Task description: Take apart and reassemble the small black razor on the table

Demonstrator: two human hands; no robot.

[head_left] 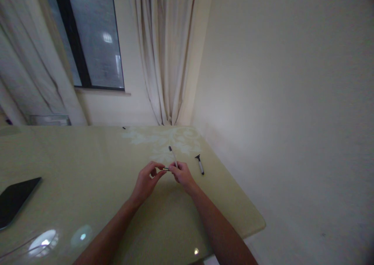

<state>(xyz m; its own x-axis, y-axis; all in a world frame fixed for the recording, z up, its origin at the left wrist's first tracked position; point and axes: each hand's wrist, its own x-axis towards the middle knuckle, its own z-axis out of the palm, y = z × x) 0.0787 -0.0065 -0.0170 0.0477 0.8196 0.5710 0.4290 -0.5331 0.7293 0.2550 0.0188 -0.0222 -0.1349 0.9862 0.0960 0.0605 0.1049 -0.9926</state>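
My left hand pinches one end of a small, slim, dark object with a pale stripe between thumb and fingertips. At its other end, the closed fingers of my right hand grip it too. It is too small for me to make out its kind. A toothbrush with a white handle and dark bristles points away from me, its lower end meeting my right fingers. Whether those fingers hold it or it lies behind them I cannot tell. Just right of my right hand, a razor with a black head and grey handle lies on the table.
The pale, glossy table runs up to a wall on the right. A black flat device lies at the left. Near the far edge is a tiny dark item. Curtains and a window are behind.
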